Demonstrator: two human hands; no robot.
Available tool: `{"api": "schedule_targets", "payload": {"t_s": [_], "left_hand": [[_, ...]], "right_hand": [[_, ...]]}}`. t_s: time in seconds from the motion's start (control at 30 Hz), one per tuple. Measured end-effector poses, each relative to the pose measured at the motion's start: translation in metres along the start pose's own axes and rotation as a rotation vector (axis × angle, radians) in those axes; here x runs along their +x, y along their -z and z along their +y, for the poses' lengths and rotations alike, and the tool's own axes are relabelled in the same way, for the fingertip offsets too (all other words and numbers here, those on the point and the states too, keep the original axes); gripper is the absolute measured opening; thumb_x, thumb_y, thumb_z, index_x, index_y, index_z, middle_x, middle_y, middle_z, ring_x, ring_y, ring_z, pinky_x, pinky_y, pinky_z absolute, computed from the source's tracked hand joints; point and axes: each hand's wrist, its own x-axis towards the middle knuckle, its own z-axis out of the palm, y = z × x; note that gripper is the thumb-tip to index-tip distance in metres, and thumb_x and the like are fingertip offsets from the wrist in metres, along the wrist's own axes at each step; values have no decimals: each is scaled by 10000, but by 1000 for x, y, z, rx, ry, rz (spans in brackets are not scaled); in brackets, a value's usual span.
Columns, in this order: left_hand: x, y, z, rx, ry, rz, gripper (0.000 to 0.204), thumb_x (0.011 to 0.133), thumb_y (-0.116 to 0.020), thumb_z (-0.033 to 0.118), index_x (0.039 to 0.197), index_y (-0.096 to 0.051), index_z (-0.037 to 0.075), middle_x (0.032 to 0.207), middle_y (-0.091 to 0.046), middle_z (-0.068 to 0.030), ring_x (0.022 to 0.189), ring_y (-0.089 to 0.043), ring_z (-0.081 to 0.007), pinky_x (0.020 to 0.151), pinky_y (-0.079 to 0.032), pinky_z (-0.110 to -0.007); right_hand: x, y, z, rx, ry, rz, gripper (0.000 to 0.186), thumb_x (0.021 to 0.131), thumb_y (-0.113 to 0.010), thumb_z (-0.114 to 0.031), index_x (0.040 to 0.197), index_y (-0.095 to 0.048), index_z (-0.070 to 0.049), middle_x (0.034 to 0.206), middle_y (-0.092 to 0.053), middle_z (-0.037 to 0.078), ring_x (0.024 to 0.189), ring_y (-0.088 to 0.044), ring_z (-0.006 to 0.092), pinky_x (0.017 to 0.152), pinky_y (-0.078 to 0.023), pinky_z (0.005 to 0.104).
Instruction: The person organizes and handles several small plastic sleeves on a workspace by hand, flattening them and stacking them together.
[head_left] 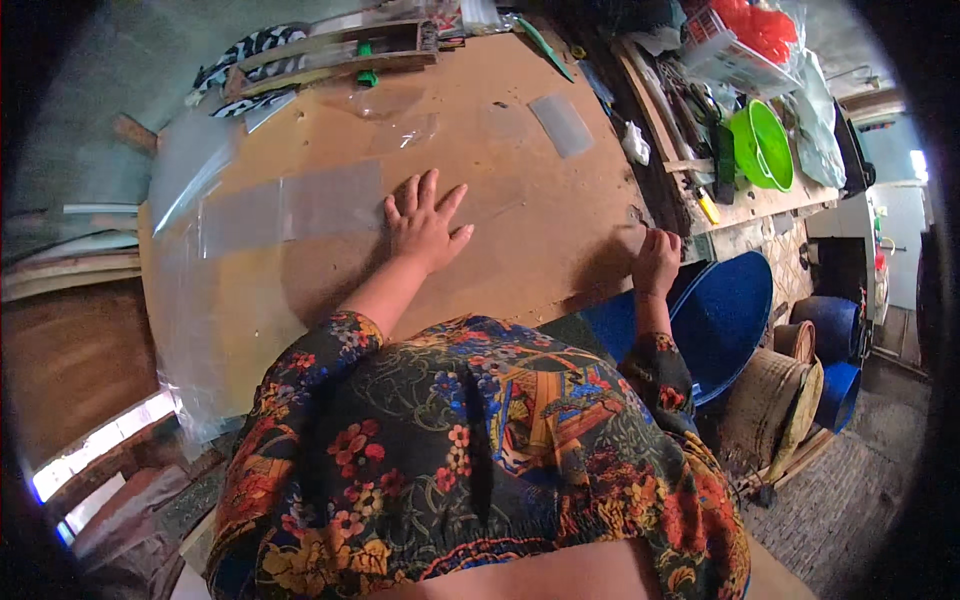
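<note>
My left hand [428, 226] lies flat with fingers spread on a tan board tabletop [520, 220]. Just beyond its fingertips is a clear plastic sheet [332, 200], with more clear film [190, 190] stretching to the left edge. My right hand [657, 262] is at the table's right edge, its fingers closed and pinched together. Whatever they may hold is too small to make out; a small dark mark shows on the board by the fingertips. A separate clear plastic rectangle [562, 125] rests farther back on the board.
A wooden frame [335, 50] with a green piece lies at the far left. To the right, a shelf holds a lime green bucket [763, 145], a yellow-handled tool [708, 207] and a basket [735, 50] with red plastic. Blue tubs [722, 325] and a worn barrel [765, 400] stand below.
</note>
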Motion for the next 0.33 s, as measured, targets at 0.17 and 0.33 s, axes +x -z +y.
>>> {"api": "schedule_targets", "payload": {"t_s": [0.17,0.33], "left_hand": [[1,-2,-1,-12,22,-25,589,744,-534,452,1281,-352,293,1387,-171,-96,1272,-142,-304,966,-128,-574],[1,-17,-7,118,-16,57,665,697,-576,499,1289,-340,308,1393,-163,-84,1271,-151,-301,970,-128,-565]], "right_hand": [[-5,-16,-95,468,336,-175,81,748,-521,4,822,-544,-18,820,-545,156,744,-529,325,638,-431,369],[-25,-52,-158,580,311,-477,127,752,-589,-120,857,-598,-50,901,-561,168,850,-552,314,743,-451,361]]}}
